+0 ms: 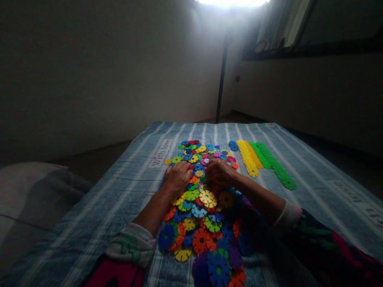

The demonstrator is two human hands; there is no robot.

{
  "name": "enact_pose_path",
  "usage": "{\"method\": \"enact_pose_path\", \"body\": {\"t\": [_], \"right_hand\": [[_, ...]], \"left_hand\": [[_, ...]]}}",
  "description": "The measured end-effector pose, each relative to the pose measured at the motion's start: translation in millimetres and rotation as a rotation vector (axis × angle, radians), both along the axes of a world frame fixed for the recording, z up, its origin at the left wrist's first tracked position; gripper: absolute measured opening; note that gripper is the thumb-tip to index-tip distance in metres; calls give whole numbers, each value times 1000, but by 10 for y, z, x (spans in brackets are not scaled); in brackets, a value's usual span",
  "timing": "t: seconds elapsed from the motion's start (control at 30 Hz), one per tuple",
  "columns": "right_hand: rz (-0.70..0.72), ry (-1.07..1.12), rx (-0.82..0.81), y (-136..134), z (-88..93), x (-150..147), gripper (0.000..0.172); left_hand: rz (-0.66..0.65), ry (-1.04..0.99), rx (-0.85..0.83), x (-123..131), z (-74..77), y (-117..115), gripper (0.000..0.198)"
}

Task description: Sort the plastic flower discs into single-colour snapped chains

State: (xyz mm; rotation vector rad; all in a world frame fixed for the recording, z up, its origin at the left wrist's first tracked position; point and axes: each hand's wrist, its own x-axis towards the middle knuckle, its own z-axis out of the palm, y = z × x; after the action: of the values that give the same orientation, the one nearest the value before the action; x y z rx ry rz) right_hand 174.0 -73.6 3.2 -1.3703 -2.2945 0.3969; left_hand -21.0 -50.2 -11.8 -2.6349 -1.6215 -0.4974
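Observation:
A spread of colourful notched plastic discs covers the middle of a blue striped sheet. My left hand rests knuckles up on the discs, fingers curled down into the pile. My right hand lies just beside it, also curled over the discs. Whatever the fingers hold is hidden under the hands. To the right of my right hand lie rows of joined discs: two yellow rows and two green rows, with a small blue cluster at their far end.
The sheet has printed words on a pale band at the left. A grey pillow or cushion lies at the far left. A dark pole stands behind the bed under a bright light. Walls close in behind and right.

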Motion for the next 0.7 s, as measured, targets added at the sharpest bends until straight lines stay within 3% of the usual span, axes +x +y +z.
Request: {"method": "enact_pose_path", "body": {"t": [0.2, 0.4, 0.53, 0.7], "right_hand": [[-67, 206, 31, 24, 186, 422, 13], [-274, -101, 77, -13, 315, 1419, 16], [-385, -291, 41, -88, 241, 1944, 16], [-417, -359, 0, -146, 73, 2174, 14]], "left_hand": [[3, 5, -6, 5, 24, 1, 24], [0, -1, -4, 6, 19, 16, 24], [8, -31, -6, -1, -4, 39, 25], [-4, -12, 9, -16, -20, 56, 26]]}}
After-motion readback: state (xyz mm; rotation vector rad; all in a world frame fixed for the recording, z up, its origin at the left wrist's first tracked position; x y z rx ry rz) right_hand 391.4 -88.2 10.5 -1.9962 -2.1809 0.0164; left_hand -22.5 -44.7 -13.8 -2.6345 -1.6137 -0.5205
